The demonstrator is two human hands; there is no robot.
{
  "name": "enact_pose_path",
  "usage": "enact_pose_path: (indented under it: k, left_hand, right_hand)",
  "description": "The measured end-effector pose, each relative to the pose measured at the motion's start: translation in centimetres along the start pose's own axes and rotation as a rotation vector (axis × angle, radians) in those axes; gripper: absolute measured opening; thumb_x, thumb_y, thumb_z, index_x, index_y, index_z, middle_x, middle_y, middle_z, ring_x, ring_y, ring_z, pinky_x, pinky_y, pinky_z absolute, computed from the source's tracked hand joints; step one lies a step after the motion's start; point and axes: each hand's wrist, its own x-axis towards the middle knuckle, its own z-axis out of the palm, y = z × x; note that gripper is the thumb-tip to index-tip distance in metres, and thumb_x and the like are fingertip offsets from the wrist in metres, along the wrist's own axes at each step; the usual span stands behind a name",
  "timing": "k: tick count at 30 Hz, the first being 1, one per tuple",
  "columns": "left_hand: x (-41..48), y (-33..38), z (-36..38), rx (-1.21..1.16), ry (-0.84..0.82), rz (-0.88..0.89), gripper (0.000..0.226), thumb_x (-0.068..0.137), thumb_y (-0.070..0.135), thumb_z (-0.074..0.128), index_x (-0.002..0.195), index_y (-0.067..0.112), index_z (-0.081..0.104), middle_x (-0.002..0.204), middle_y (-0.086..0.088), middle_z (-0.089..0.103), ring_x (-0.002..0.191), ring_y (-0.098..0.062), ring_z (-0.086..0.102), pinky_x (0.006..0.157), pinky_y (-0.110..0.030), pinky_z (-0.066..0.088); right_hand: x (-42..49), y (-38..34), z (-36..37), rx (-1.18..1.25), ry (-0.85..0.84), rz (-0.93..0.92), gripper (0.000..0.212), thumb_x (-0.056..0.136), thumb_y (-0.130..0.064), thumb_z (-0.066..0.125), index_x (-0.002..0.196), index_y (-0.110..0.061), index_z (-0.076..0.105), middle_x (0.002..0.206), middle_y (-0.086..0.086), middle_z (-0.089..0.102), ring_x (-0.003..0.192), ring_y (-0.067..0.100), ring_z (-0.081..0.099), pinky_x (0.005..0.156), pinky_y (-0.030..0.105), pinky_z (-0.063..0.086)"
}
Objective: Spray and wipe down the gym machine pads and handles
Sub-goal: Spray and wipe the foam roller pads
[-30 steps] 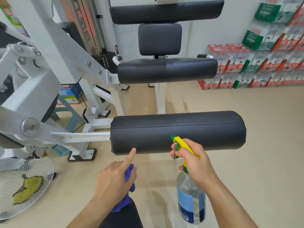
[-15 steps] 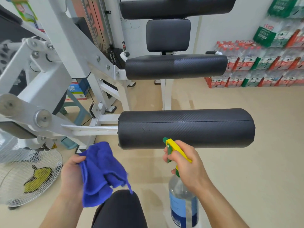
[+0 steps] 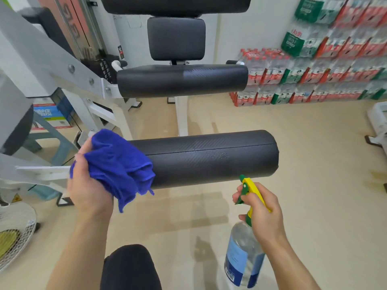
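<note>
Standing at far left, a fan [image 3: 14, 233] with a wire guard sits on the floor, low beside the white frame [image 3: 52, 59] of the machine. Box [image 3: 49, 115] with blue print lies behind the frame legs.

Left hand [image 3: 88, 185] is clenched around a bunched blue cloth [image 3: 117, 164], fingers wrapped into the fabric. Cloth presses against the left end of the near roller [image 3: 209, 158], covering that end; one corner hangs below the hand.

Near roller: black, horizontal, textured, with a seam along its length. A small patch of droplets shows on its right half. Behind and above it, a second roller [image 3: 182, 80], then a square back pad [image 3: 176, 38], then a top roller [image 3: 176, 5] at the upper edge.

Right hand [image 3: 261, 212] grasps the neck of a spray bottle [image 3: 243, 258], fingers curled at the green trigger under the yellow head. Nozzle sits just below the near roller's right half, not touching. Bottle is clear, blue-labelled, hanging upright.

Far right: shrink-wrapped bottle packs [image 3: 314, 80] stacked along the wall.
</note>
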Motion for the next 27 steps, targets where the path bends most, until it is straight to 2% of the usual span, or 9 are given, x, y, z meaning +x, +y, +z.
enact_pose_path:
  k: [2,4,6,12,17,19,23,25,27]
  left_hand:
    - [1.6,-1.9,-1.5,0.637,-0.146,0.242,0.048,0.102,0.033,0.033,0.139,0.017,0.058,0.149,-0.003,0.051,0.142,-0.018,0.043,0.122,-0.048,0.026]
    - [3.0,-3.9,-2.7,1.27,-0.28,0.424,0.057,0.1,0.035,0.029,0.146,0.007,0.047,0.15,-0.008,0.049,0.142,-0.026,0.041,0.123,-0.05,0.016]
    - [3.1,-4.7,-1.9,1.494,-0.304,0.513,0.056,0.1,0.035,0.031,0.142,0.002,0.048,0.144,-0.016,0.054,0.138,-0.036,0.043,0.12,-0.052,0.015]
    - [1.7,-7.1,4.6,1.429,-0.306,0.592,0.048,0.104,0.03,0.033,0.125,-0.002,0.061,0.128,-0.02,0.064,0.126,-0.037,0.054,0.114,-0.048,0.036]
    - [-0.7,-9.3,12.0,1.354,-0.391,0.616,0.031,0.101,0.021,0.042,0.092,0.001,0.064,0.091,-0.017,0.065,0.092,-0.036,0.058,0.088,-0.043,0.046]
    - [-1.8,-10.1,15.4,1.39,-0.482,0.639,0.02,0.097,0.017,0.05,0.084,0.007,0.061,0.081,-0.011,0.062,0.081,-0.031,0.056,0.079,-0.04,0.046]
    - [-6.7,-12.2,23.4,1.504,-0.839,0.617,0.005,0.084,0.009,0.063,0.086,0.013,0.06,0.074,-0.005,0.064,0.068,-0.025,0.061,0.065,-0.036,0.039]
    - [-9.0,-13.4,25.4,1.569,-0.979,0.638,0.006,0.081,0.014,0.067,0.081,0.016,0.061,0.07,-0.003,0.066,0.064,-0.023,0.063,0.064,-0.034,0.04]
    - [-9.2,-13.8,25.6,1.487,-0.989,0.712,0.007,0.089,0.014,0.063,0.082,0.015,0.06,0.073,-0.004,0.066,0.069,-0.025,0.063,0.069,-0.034,0.04]
  right_hand:
    - [0.0,0.3,-0.3,-0.001,-0.01,0.008,0.019,0.074,-0.031,0.053,0.082,-0.026,0.069,0.086,0.003,0.073,0.095,0.024,0.068,0.065,0.035,0.051]
    - [0.0,0.7,-0.4,0.002,-0.02,0.02,0.019,0.073,-0.031,0.054,0.082,-0.025,0.069,0.087,0.003,0.073,0.094,0.023,0.068,0.066,0.035,0.051]
    - [0.0,1.0,-0.4,0.011,-0.027,0.029,0.02,0.074,-0.031,0.053,0.083,-0.024,0.07,0.087,0.001,0.073,0.094,0.02,0.069,0.066,0.035,0.051]
    - [-0.4,1.3,-0.3,0.014,-0.06,0.03,0.02,0.075,-0.03,0.053,0.085,-0.024,0.069,0.086,0.001,0.073,0.093,0.019,0.069,0.065,0.034,0.05]
    - [-0.7,0.7,-1.7,0.023,-0.043,0.024,0.021,0.075,-0.029,0.052,0.085,-0.023,0.07,0.087,0.002,0.074,0.093,0.019,0.07,0.065,0.034,0.05]
    - [-0.9,0.5,-2.6,0.026,-0.027,0.018,0.022,0.075,-0.029,0.052,0.086,-0.023,0.07,0.087,0.002,0.074,0.093,0.018,0.07,0.065,0.035,0.051]
    - [-1.4,0.3,-4.0,0.033,0.015,0.018,0.023,0.074,-0.029,0.051,0.085,-0.024,0.071,0.086,0.003,0.074,0.092,0.019,0.069,0.066,0.036,0.05]
    - [-1.6,0.3,-4.9,0.05,0.041,0.024,0.024,0.072,-0.028,0.052,0.085,-0.022,0.071,0.086,0.005,0.074,0.091,0.019,0.069,0.066,0.036,0.049]
    - [-1.9,0.2,-5.7,0.063,0.062,0.03,0.026,0.07,-0.027,0.051,0.086,-0.019,0.071,0.085,0.006,0.074,0.087,0.016,0.069,0.067,0.037,0.048]
